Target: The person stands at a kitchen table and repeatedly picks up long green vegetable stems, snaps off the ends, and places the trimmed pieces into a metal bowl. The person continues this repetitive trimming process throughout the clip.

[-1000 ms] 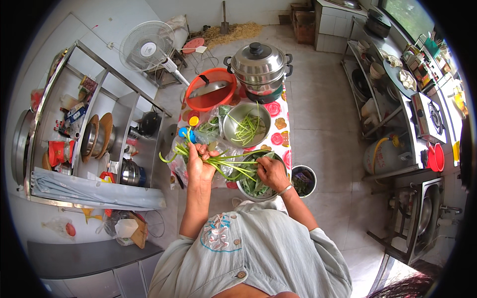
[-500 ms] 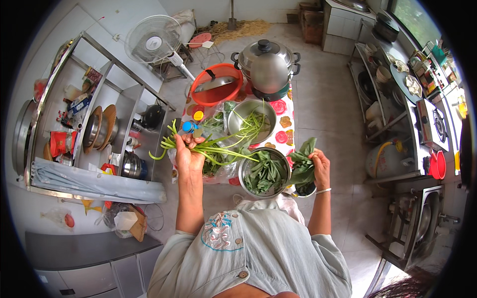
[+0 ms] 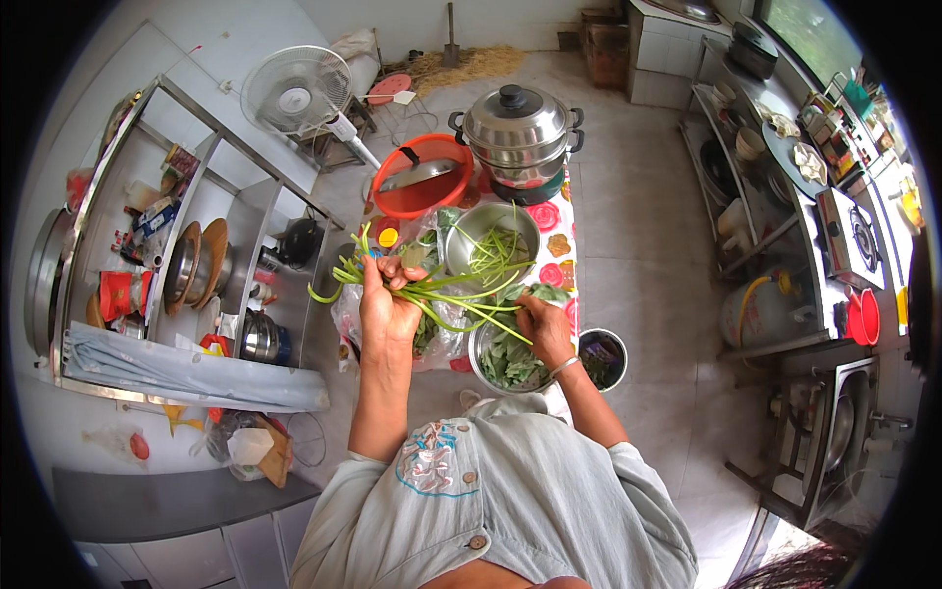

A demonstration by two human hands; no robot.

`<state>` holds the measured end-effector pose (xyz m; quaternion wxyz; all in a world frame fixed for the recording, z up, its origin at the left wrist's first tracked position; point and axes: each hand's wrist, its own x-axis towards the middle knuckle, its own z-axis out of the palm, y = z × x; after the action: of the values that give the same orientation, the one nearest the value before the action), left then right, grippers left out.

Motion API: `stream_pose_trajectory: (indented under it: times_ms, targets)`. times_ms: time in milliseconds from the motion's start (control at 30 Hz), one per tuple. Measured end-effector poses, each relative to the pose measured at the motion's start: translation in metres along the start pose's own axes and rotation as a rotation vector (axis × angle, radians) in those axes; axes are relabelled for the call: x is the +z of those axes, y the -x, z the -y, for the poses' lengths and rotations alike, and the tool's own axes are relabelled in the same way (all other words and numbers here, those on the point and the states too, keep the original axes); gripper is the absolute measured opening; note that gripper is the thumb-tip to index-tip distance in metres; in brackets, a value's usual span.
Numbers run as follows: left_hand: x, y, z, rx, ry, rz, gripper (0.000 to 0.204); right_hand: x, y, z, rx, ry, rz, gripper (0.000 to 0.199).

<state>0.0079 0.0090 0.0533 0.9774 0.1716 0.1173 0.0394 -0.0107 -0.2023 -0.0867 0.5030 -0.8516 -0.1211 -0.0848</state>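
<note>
Firmly, the left hand (image 3: 390,312) wraps its fingers around green stems (image 3: 432,292), above the table's (image 3: 562,222) near side, their right ends over the bowl (image 3: 477,359). Fingers bent inward, the right hand (image 3: 548,332) hovers there beside leaves (image 3: 542,293); whether it grips any, I cannot tell.

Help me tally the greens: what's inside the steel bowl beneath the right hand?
Loose green leaves show in the steel bowl, heaped over its bottom. The right hand hides its upper-right part, and nothing beneath the leaves can be seen.
</note>
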Motion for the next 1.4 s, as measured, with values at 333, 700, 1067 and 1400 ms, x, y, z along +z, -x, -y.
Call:
stream_pose_trajectory:
  times_ms: [333,700,1067,1400]
  targets:
    - [-0.032,-0.015,-0.028,0.105,0.012,-0.056,0.043,0.012,0.013,-0.015,0.012,-0.225,-0.05,0.015]
    - [-0.021,-0.014,-0.025,0.138,-0.03,-0.203,0.045,0.006,0.018,-0.088,0.508,-0.998,-0.386,0.015]
    - [-0.023,-0.013,-0.036,0.16,0.07,-0.038,0.041,0.016,0.009,-0.003,-0.082,-0.11,-0.008,0.021]
    - [-0.01,0.003,-0.028,0.111,0.096,0.001,0.042,0.051,0.003,0.02,-0.177,0.037,0.135,0.022]
